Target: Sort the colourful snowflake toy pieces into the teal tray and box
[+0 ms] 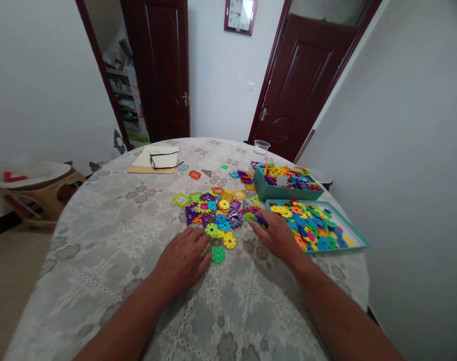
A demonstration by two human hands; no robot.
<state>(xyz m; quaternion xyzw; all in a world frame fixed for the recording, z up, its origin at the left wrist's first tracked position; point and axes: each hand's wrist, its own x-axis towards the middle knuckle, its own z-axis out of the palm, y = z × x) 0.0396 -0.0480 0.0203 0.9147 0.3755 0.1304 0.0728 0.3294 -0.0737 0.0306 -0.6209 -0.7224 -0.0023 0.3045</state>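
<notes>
Sorting step, by look: left hand (183, 260) resting flat, fingers spread, touching green gear piece (218, 254); right hand (277, 235) pinching purple piece (261, 219). Next move probably needing fingertip grip on green gear piece.

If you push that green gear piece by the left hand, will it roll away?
Probably not: the green gear piece lies flat on the tablecloth, so it should slide, perhaps catching on the lace. It looks like thin, stiff plastic, likely light. The left hand rests beside it.
</notes>
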